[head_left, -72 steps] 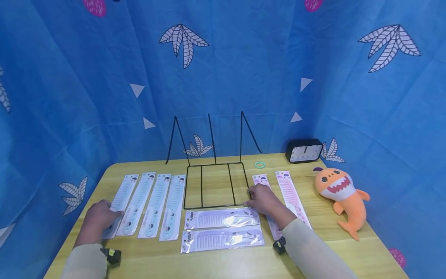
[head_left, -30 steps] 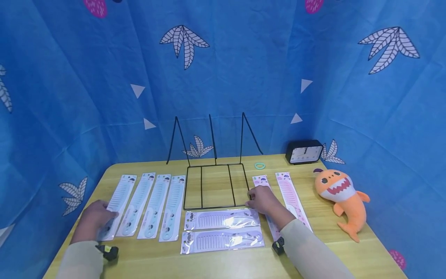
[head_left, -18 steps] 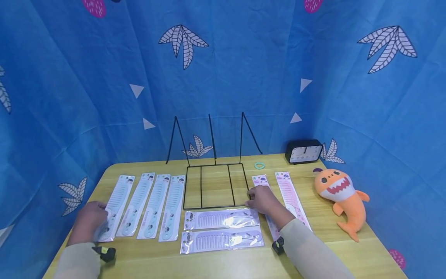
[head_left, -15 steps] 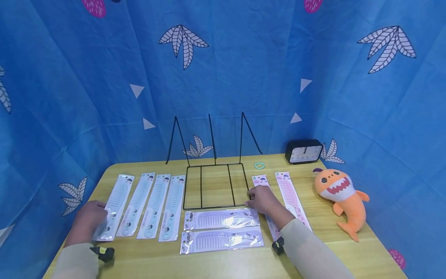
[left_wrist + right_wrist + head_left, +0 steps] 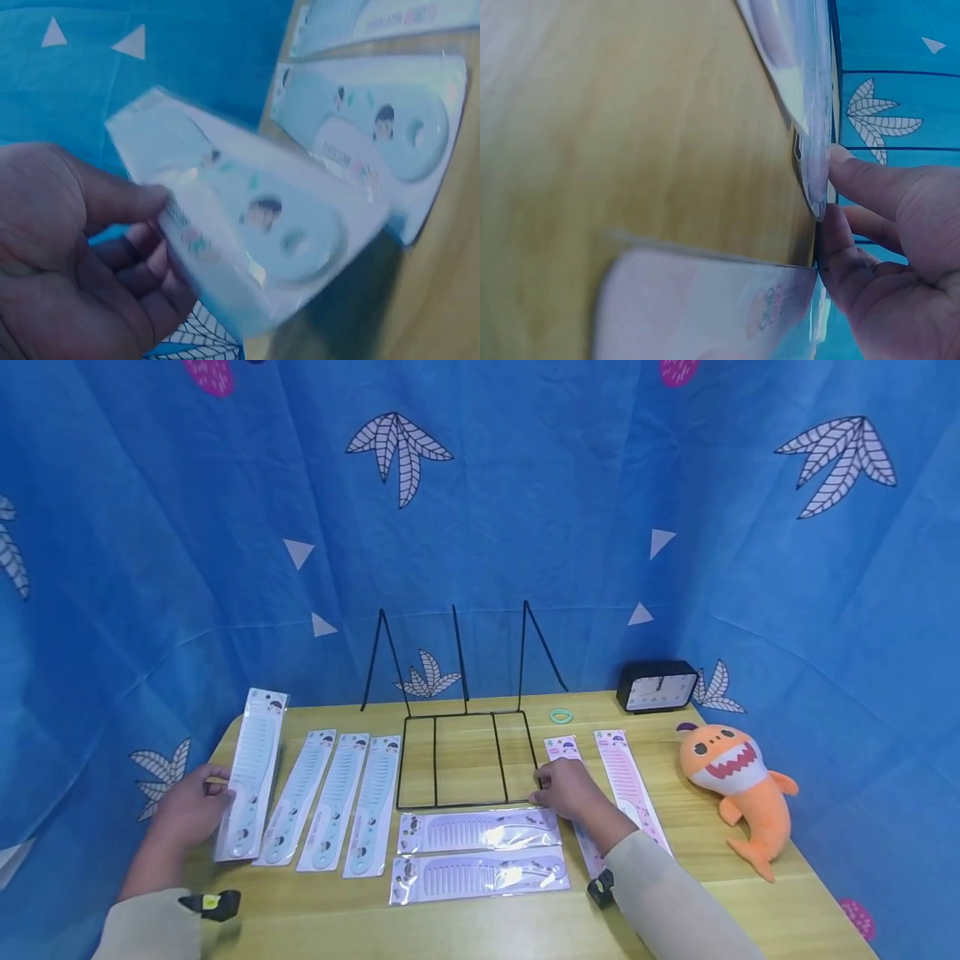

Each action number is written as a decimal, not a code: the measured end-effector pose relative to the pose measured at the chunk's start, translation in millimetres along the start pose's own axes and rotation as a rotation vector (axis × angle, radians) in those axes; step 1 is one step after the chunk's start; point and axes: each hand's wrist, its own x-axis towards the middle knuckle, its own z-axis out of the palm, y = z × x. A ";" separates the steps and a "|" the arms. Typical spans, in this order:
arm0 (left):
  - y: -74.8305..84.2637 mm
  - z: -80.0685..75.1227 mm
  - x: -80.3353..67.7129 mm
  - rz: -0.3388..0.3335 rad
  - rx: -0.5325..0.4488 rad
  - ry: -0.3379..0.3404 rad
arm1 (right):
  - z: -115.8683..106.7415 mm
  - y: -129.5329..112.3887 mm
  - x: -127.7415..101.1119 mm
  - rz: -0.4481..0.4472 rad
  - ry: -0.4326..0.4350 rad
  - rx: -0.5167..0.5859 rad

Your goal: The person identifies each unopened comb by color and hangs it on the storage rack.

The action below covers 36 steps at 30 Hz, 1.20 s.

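A: What lies nearest the front edge of the table (image 5: pixel 480 927)?

B: Two purple packaged combs (image 5: pixel 480 852), crosswise, one behind the other, about midway along that edge.

A: And the hands?

B: The left hand (image 5: pixel 191 806), near the left edge, grips a pale blue packaged comb (image 5: pixel 251 777) at its lower end, fingers curled behind the card and thumb on its front. The pack is tilted up, its top end raised toward the back-left corner. In the left wrist view the fingers (image 5: pixel 142 247) wrap the card's edge.

A: The right one?

B: The right hand (image 5: pixel 566 789) rests palm down at the front-right corner of the black wire rack (image 5: pixel 461 760), fingers loosely bent and touching the wire. I can't tell whether it pinches it.

A: What's beside the lifted pack?

B: Three blue packaged combs (image 5: pixel 333 802) lie flat side by side, between it and the rack.

A: And toward the right edge?

B: Two pink packaged combs (image 5: pixel 626 777) just beside the right hand, then an orange plush shark (image 5: pixel 731 785). Along the back edge lie a green hair tie (image 5: pixel 560 716) and a black clock (image 5: pixel 656 687).
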 end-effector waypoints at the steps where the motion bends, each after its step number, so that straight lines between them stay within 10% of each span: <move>1: 2.6 -0.1 -1.7 0.033 -0.016 0.001 | -0.4 0.0 -0.2 0.006 -0.002 0.003; 9: 26.7 13.4 -16.5 0.319 -0.151 0.007 | -3.7 -2.4 -1.5 0.030 -0.023 0.005; 24: 89.1 56.5 -50.0 0.537 -0.176 -0.065 | -4.3 -4.9 -0.7 0.050 -0.035 0.014; 36: 105.6 81.9 -51.5 0.499 -0.214 -0.139 | -5.0 -2.0 -4.6 -0.045 0.004 0.009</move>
